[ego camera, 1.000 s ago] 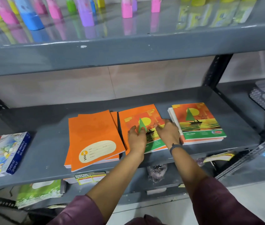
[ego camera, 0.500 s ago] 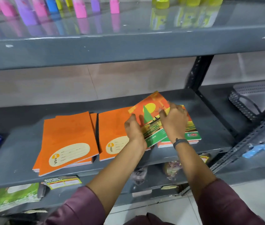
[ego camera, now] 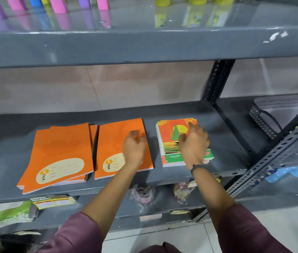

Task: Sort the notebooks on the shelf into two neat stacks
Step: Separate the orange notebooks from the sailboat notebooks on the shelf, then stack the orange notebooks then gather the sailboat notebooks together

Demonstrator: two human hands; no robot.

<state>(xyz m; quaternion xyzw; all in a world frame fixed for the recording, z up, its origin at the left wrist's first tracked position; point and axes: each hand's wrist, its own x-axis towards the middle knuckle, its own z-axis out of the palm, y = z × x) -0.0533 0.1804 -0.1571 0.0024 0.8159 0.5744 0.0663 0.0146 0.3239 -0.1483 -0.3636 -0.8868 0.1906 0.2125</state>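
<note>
Orange notebook stack (ego camera: 57, 154): fanned, askew, left on the grey shelf (ego camera: 181, 110) | single orange notebook (ego camera: 115, 143): flat, just right of it | sailboat-cover stack (ego camera: 172, 141): fairly square, further right, apart

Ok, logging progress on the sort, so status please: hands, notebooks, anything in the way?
Left hand open over the lone plain orange notebook. Right hand on the sunset-print stack, grip unclear. Messy orange pile at left not yet merged. Nothing blocking.
</note>
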